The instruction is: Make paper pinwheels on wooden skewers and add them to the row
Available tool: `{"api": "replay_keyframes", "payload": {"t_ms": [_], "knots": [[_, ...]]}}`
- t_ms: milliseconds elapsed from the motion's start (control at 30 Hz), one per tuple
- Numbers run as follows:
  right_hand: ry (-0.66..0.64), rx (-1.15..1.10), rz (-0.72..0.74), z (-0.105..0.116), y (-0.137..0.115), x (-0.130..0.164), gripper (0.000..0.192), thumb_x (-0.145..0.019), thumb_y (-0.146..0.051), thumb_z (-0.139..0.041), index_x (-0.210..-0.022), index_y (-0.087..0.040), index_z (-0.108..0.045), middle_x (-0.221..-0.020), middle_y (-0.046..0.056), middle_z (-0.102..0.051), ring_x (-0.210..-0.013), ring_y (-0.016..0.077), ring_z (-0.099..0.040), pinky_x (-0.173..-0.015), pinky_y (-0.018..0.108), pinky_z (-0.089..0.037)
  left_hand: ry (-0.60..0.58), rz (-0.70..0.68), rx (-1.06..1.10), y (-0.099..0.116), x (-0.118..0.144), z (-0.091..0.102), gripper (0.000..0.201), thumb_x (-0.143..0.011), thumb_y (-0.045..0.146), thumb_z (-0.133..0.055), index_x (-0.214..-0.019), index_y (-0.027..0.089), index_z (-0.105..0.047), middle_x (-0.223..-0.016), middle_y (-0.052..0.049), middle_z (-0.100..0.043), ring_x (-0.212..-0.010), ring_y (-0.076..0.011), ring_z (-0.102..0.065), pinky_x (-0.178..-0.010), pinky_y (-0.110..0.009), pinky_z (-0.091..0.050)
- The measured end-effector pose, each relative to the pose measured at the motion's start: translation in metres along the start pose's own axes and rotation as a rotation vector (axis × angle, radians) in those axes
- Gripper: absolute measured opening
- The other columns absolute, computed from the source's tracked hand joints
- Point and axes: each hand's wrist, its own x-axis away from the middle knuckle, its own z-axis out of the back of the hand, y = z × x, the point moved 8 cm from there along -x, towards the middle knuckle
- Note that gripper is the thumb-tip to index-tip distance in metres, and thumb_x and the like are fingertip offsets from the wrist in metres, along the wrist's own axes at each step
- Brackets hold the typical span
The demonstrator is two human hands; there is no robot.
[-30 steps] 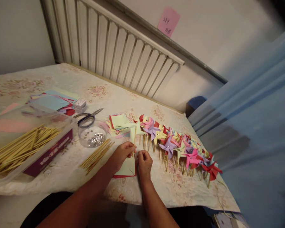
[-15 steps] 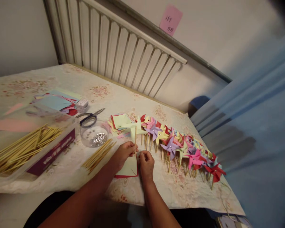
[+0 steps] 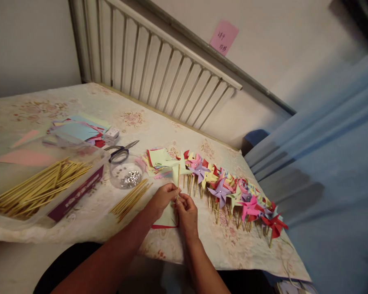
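A pale green paper pinwheel [image 3: 175,171] stands upright on its thin wooden stick above the table. My left hand [image 3: 165,196] is closed on the stick below the paper blades. Just below it, my right hand [image 3: 187,210] pinches the lower part of the same stick, and the two hands' fingertips almost meet. Under my hands lies a small stack of green and red paper squares [image 3: 165,220], partly covered by them. A row of loose wooden sticks [image 3: 131,200] lies left of my left hand. Many finished-looking colourful pinwheels [image 3: 221,191] stand in rows to the right.
A clear plastic box [image 3: 99,169] full of sticks is at the left. Beside it are a round dish [image 3: 118,183] of shiny metal pieces, scissors [image 3: 121,153], a small white box [image 3: 112,134] and coloured paper [image 3: 79,130]. More paper squares [image 3: 158,157] lie behind my hands.
My right hand has moved up and in to the stick, where it was apart at the right before. The view has shifted slightly.
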Motion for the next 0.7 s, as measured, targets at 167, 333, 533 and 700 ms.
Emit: {"api": "replay_keyframes", "payload": {"t_ms": [167, 333, 533, 700], "knots": [[0.009, 0.004, -0.063, 0.0, 0.0, 0.007, 0.021, -0.078, -0.035, -0.064, -0.087, -0.017, -0.063, -0.058, -0.002, -0.062, -0.048, 0.0112, -0.05, -0.048, 0.022, -0.037, -0.103, 0.077, 0.056, -0.012, 0.004, -0.014, 0.032, -0.069, 0.044, -0.067, -0.073, 0.018, -0.049, -0.055, 0.007, -0.046, -0.042, -0.0076, -0.041, -0.043, -0.022, -0.029], [0.066, 0.034, -0.051, 0.012, -0.001, 0.01, 0.019, -0.079, -0.036, -0.062, -0.083, -0.017, -0.063, -0.059, -0.003, -0.06, -0.05, 0.0113, -0.051, -0.049, 0.022, -0.037, -0.122, 0.091, 0.02, -0.011, 0.005, -0.016, 0.026, -0.066, 0.036, -0.069, -0.076, 0.016, -0.055, -0.062, 0.003, -0.054, -0.051, -0.0098, -0.05, -0.051, -0.024, -0.037], [0.163, 0.243, 0.028, 0.033, -0.003, 0.016, 0.014, -0.08, -0.029, -0.057, -0.077, -0.017, -0.064, -0.059, -0.004, -0.054, -0.054, 0.012, -0.047, -0.053, 0.022, -0.038, 0.02, 0.079, 0.059, -0.003, -0.001, 0.005, 0.037, -0.065, 0.029, -0.071, -0.098, 0.015, -0.063, -0.098, -0.008, -0.067, -0.093, -0.0187, -0.061, -0.078, -0.029, -0.044], [0.178, 0.374, 0.081, 0.038, 0.003, 0.021, 0.015, -0.081, -0.028, -0.055, -0.077, -0.017, -0.066, -0.062, -0.003, -0.054, -0.059, 0.0128, -0.047, -0.058, 0.023, -0.038, 0.049, -0.006, 0.196, 0.007, -0.002, 0.007, 0.039, -0.07, 0.035, -0.072, -0.102, 0.014, -0.064, -0.106, -0.01, -0.066, -0.096, -0.0195, -0.061, -0.083, -0.031, -0.046]]}}
